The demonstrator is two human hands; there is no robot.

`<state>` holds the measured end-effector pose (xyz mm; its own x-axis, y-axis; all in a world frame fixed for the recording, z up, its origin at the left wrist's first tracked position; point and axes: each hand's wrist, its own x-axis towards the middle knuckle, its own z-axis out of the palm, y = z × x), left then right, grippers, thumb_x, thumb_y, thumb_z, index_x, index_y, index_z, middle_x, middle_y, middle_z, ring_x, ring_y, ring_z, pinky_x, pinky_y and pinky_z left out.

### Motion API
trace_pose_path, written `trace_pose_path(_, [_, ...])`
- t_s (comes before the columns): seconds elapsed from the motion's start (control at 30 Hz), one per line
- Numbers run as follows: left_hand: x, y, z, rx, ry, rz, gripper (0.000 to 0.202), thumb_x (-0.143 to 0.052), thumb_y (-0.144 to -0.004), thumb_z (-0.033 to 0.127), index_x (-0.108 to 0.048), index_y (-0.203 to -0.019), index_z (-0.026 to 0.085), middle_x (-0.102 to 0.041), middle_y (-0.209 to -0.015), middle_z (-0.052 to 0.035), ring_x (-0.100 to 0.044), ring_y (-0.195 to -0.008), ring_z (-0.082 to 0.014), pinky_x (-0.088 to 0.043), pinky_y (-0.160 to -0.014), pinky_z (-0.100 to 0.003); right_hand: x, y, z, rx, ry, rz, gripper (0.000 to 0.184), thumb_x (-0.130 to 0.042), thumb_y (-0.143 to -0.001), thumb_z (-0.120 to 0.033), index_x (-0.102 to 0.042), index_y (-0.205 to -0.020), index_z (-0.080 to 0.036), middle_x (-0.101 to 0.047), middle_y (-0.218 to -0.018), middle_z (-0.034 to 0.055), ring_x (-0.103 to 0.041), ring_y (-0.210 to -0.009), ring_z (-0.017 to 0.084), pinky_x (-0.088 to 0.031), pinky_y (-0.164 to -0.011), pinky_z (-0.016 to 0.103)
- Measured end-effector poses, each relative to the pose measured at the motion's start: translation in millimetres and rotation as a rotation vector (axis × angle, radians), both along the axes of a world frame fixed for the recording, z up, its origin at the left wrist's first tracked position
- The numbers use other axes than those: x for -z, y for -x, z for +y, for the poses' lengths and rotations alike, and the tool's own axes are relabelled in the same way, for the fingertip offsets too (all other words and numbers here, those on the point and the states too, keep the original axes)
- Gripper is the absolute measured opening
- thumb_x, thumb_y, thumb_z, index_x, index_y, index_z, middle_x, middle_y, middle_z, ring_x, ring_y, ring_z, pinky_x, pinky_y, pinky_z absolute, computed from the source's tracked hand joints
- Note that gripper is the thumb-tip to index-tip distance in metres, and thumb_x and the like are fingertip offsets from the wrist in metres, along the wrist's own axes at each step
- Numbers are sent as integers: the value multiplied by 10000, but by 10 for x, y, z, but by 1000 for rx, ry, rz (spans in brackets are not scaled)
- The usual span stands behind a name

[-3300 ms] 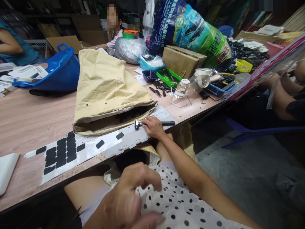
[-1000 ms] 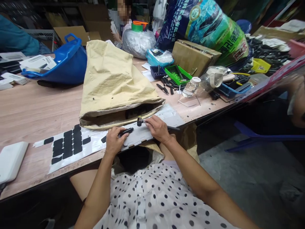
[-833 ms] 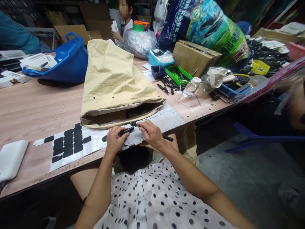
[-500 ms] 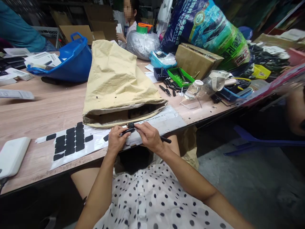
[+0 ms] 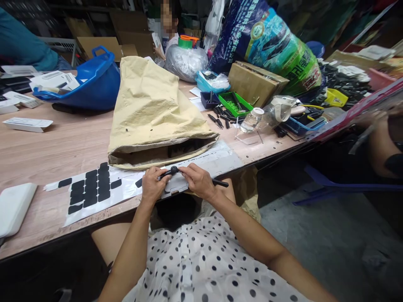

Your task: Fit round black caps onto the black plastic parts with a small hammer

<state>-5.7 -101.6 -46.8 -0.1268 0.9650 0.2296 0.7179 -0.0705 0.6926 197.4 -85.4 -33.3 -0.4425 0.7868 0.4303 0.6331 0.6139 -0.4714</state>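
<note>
while left hand (image 5: 151,184) grips black part (image 5: 163,174), right hand (image 5: 199,180) holding hammer (image 5: 174,169)

Chinese characters (image 5: 227,41) on the blue-green sack (image 5: 267,46) seem to include "有限公司".

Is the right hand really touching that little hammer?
Touching. The head view shows the right hand closed on the hammer near its head, with the handle jutting out beyond the hand.

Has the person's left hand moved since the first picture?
Yes, forward: the left hand was held back, short of the table; now it is past the table's near edge, holding a black piece.
</note>
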Motion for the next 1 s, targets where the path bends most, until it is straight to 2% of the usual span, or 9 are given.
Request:
trace_pose_path(0.2, [13,-6,6,-5,2,29,134,-700,-769,268,-783,-873,282,-641,-815,-11,-615,-858,-231,-487,-819,-371,-14,-87,146,72,-24,51,321,-466,-1007,-210,-690,-1224,-284,-687,-1003,44,-656,-959,180,-528,-859,259])
trace_pose_path(0.33, [22,-10,-17,3,-7,54,135,-701,-775,267,-768,-892,265,-646,-837,-17,-608,-861,-232,-481,-809,-364,-1,-255,348,99,-75,-53,277,-512,-985,-194,-721,-1147,-274,-678,-951,44,-636,-925,190,-501,-811,269])
trace_pose_path(0.5, [66,-5,-17,-1,-25,94,248,-735,-765,322,-761,-1003,260,-643,-858,-20,-601,-867,-240,-481,-809,-367,115,-455,566,40,-127,-187,184,-607,-936,-200,-756,-1029,-257,-668,-900,50,-581,-890,216,-455,-789,323])
trace_pose_path(0.6, [62,7,-13,13,-74,121,186,-685,-828,349,-760,-968,252,-639,-835,-25,-599,-836,-233,-480,-776,-364,176,-485,609,10,-120,-166,171,-619,-931,-209,-757,-1023,-250,-664,-912,56,-558,-893,222,-450,-810,337])
trace_pose_path(0.67, [26,-4,-61,27,-168,132,167,-643,-872,350,-747,-940,239,-653,-835,-33,-601,-815,-228,-485,-767,-371,191,-476,605,11,-106,-140,171,-617,-930,-211,-754,-1024,-253,-658,-916,54,-552,-895,223,-451,-819,338])
trace_pose_path(0.73, [-22,-48,-183,85,-292,118,169,-604,-909,335,-727,-953,228,-684,-872,-47,-619,-832,-229,-500,-784,-381,189,-459,590,18,-93,-123,174,-616,-928,-214,-749,-1030,-259,-654,-922,50,-549,-900,223,-453,-826,337])
trace_pose_path(0.83, [-50,-176,-480,312,-406,43,172,-564,-942,289,-699,-1022,221,-724,-907,-60,-658,-834,-213,-529,-781,-361,174,-441,570,23,-77,-113,182,-619,-921,-214,-745,-1043,-263,-654,-936,49,-548,-911,225,-453,-835,338])
trace_pose_path(0.93, [54,-320,-756,545,-337,25,177,-578,-938,282,-700,-1048,214,-732,-813,-48,-660,-701,-174,-529,-685,-305,164,-432,562,22,-66,-103,186,-627,-908,-205,-743,-1040,-261,-657,-940,46,-551,-920,224,-452,-839,336])
trace_pose_path(1.0, [203,-381,-845,582,-180,70,180,-576,-936,289,-713,-1030,220,-745,-812,-49,-684,-703,-175,-538,-684,-291,161,-425,559,27,-69,-96,186,-630,-899,-197,-743,-1035,-255,-660,-936,45,-554,-918,224,-452,-837,335])
